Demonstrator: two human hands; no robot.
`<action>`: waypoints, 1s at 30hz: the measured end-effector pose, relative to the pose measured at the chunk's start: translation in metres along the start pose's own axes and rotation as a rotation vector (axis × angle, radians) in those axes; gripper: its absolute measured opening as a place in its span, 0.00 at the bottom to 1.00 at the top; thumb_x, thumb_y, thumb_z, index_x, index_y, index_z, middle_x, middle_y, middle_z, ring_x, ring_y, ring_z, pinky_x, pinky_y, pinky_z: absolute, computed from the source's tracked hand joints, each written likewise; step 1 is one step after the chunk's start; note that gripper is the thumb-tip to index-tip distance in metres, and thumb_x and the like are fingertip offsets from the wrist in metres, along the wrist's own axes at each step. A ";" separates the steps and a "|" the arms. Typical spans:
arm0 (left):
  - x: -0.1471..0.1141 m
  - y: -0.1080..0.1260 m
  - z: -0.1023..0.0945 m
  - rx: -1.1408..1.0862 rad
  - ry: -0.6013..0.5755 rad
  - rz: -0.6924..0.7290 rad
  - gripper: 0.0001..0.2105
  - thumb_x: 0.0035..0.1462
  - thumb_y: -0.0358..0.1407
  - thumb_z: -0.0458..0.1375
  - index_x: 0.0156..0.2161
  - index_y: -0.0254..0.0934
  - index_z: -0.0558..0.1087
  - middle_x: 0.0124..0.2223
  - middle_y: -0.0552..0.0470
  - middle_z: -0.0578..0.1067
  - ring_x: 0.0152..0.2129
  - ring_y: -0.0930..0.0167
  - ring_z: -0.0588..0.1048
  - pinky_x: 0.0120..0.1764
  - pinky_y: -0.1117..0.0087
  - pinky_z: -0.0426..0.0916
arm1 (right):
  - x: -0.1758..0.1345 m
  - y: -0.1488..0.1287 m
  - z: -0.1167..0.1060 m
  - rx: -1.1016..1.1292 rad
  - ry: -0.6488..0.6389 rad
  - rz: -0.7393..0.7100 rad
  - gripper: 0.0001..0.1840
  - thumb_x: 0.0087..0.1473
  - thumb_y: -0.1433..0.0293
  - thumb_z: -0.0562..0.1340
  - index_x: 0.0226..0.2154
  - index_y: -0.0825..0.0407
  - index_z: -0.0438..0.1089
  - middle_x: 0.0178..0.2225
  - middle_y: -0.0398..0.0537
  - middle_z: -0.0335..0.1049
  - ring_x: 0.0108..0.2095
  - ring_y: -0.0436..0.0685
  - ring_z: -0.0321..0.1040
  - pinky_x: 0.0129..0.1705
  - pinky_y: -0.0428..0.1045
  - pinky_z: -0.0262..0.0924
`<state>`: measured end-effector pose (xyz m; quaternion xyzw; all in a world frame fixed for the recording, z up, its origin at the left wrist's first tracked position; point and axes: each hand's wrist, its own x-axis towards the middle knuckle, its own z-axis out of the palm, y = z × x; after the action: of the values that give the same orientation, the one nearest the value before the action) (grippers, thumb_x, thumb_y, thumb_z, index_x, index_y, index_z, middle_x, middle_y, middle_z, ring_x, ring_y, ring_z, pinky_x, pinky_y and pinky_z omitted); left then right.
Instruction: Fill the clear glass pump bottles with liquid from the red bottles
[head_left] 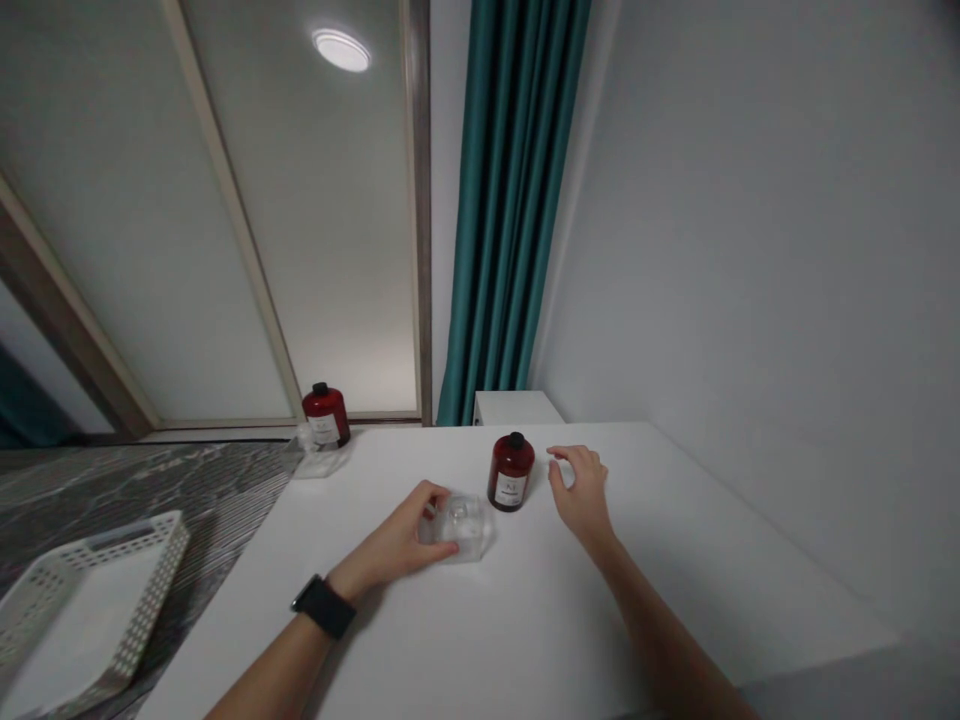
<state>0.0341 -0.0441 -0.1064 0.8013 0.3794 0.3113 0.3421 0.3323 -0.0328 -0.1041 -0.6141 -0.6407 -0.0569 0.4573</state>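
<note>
On the white table, my left hand (420,535) has its thumb and fingers around a small clear transparent container (466,525); its exact kind is hard to make out. Just beyond it stands a dark red bottle (510,475) with a black cap and a white label, upright. My right hand (581,485) is to the right of this bottle, apart from it, with thumb and fingers curved and spaced and nothing between them. A black watch (324,606) is on my left wrist.
A second dark red bottle (325,415) stands at the table's far left corner, beside another clear object (315,462). A white perforated basket (154,590) sits lower left on grey patterned flooring (225,490). Behind are a white box-like unit (517,408), a green curtain (510,200) and a right-hand wall.
</note>
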 end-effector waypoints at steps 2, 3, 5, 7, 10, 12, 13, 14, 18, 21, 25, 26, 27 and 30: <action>-0.001 -0.001 -0.001 0.003 0.013 0.006 0.22 0.50 0.34 0.67 0.49 0.38 0.67 0.48 0.47 0.72 0.44 0.62 0.72 0.49 0.60 0.68 | 0.004 -0.022 -0.006 0.111 0.080 -0.117 0.10 0.59 0.72 0.56 0.39 0.49 0.72 0.38 0.49 0.73 0.43 0.62 0.66 0.46 0.57 0.54; -0.001 -0.001 -0.001 0.005 0.018 0.008 0.22 0.50 0.34 0.67 0.49 0.38 0.67 0.47 0.47 0.73 0.44 0.62 0.72 0.49 0.60 0.68 | 0.006 -0.032 -0.007 0.146 0.105 -0.169 0.10 0.59 0.73 0.55 0.38 0.49 0.72 0.37 0.49 0.73 0.41 0.61 0.66 0.45 0.57 0.55; -0.002 -0.002 -0.003 0.009 0.028 0.010 0.21 0.50 0.34 0.67 0.49 0.38 0.67 0.47 0.47 0.73 0.44 0.63 0.72 0.48 0.61 0.68 | 0.008 -0.051 -0.006 0.189 0.146 -0.256 0.10 0.60 0.74 0.55 0.39 0.50 0.71 0.36 0.49 0.72 0.41 0.61 0.65 0.45 0.57 0.56; -0.003 -0.002 -0.005 0.016 0.038 0.012 0.21 0.50 0.35 0.67 0.49 0.38 0.67 0.46 0.47 0.72 0.43 0.63 0.72 0.48 0.61 0.68 | 0.008 -0.064 0.000 0.213 0.161 -0.308 0.10 0.60 0.74 0.55 0.40 0.50 0.71 0.37 0.49 0.71 0.41 0.61 0.65 0.46 0.58 0.57; -0.003 -0.004 -0.009 0.027 0.057 0.002 0.22 0.50 0.35 0.67 0.49 0.37 0.67 0.47 0.47 0.72 0.42 0.63 0.72 0.47 0.61 0.69 | 0.003 -0.071 0.015 0.210 0.195 -0.327 0.11 0.60 0.73 0.56 0.45 0.50 0.69 0.41 0.52 0.68 0.45 0.63 0.63 0.49 0.61 0.59; -0.003 -0.006 -0.011 0.033 0.074 -0.007 0.22 0.49 0.35 0.67 0.49 0.37 0.67 0.47 0.47 0.72 0.42 0.64 0.72 0.47 0.61 0.69 | -0.002 -0.069 0.025 0.201 0.231 -0.309 0.14 0.60 0.71 0.57 0.49 0.50 0.67 0.46 0.55 0.65 0.50 0.65 0.62 0.52 0.63 0.59; -0.003 -0.006 -0.011 0.034 0.081 -0.009 0.22 0.49 0.35 0.67 0.49 0.37 0.67 0.47 0.47 0.72 0.42 0.63 0.72 0.47 0.61 0.69 | -0.004 -0.067 0.029 0.200 0.236 -0.293 0.16 0.59 0.69 0.58 0.51 0.49 0.65 0.48 0.56 0.63 0.52 0.66 0.61 0.53 0.64 0.59; -0.003 -0.007 -0.011 0.034 0.088 -0.010 0.22 0.49 0.35 0.67 0.49 0.37 0.67 0.47 0.47 0.72 0.42 0.63 0.72 0.47 0.61 0.69 | -0.006 -0.065 0.032 0.202 0.227 -0.269 0.19 0.59 0.68 0.58 0.53 0.49 0.64 0.50 0.57 0.62 0.53 0.67 0.60 0.55 0.65 0.59; -0.002 -0.011 -0.009 0.022 0.101 -0.012 0.22 0.50 0.35 0.67 0.50 0.38 0.67 0.48 0.46 0.72 0.44 0.62 0.72 0.48 0.60 0.69 | -0.008 -0.051 0.041 0.292 0.160 -0.116 0.27 0.57 0.65 0.59 0.58 0.50 0.58 0.55 0.60 0.59 0.58 0.67 0.57 0.60 0.67 0.55; -0.001 -0.013 -0.007 0.009 0.112 -0.011 0.23 0.50 0.35 0.66 0.52 0.38 0.67 0.49 0.46 0.72 0.45 0.62 0.72 0.48 0.59 0.70 | -0.005 -0.040 0.047 0.408 0.106 0.063 0.32 0.55 0.62 0.62 0.60 0.52 0.55 0.58 0.61 0.58 0.60 0.68 0.56 0.62 0.67 0.52; 0.000 -0.016 -0.005 0.012 0.129 -0.004 0.23 0.52 0.34 0.65 0.53 0.38 0.66 0.50 0.45 0.71 0.47 0.61 0.72 0.50 0.59 0.70 | -0.004 -0.030 0.055 0.525 -0.005 0.229 0.40 0.52 0.59 0.64 0.63 0.50 0.51 0.57 0.59 0.63 0.58 0.65 0.62 0.61 0.64 0.55; 0.000 -0.017 -0.005 0.023 0.134 -0.004 0.23 0.52 0.34 0.65 0.53 0.38 0.66 0.50 0.45 0.71 0.48 0.61 0.72 0.50 0.59 0.70 | -0.005 -0.029 0.056 0.542 -0.025 0.241 0.41 0.52 0.59 0.65 0.63 0.49 0.50 0.56 0.58 0.65 0.56 0.65 0.64 0.60 0.63 0.56; 0.000 -0.018 -0.004 0.037 0.141 -0.003 0.24 0.53 0.35 0.65 0.54 0.38 0.66 0.50 0.45 0.71 0.48 0.61 0.72 0.51 0.58 0.70 | -0.005 -0.028 0.056 0.555 -0.040 0.247 0.41 0.51 0.59 0.65 0.63 0.49 0.50 0.55 0.57 0.66 0.55 0.64 0.66 0.60 0.62 0.58; 0.001 -0.025 -0.002 0.075 0.187 -0.001 0.26 0.55 0.37 0.64 0.58 0.39 0.64 0.53 0.44 0.71 0.51 0.60 0.71 0.54 0.56 0.68 | -0.005 -0.027 0.055 0.584 -0.062 0.261 0.42 0.50 0.59 0.67 0.63 0.48 0.52 0.54 0.56 0.67 0.52 0.63 0.69 0.58 0.61 0.61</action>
<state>0.0233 -0.0306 -0.1244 0.7809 0.4214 0.3700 0.2749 0.2806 -0.0083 -0.1258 -0.5354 -0.5592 0.2073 0.5981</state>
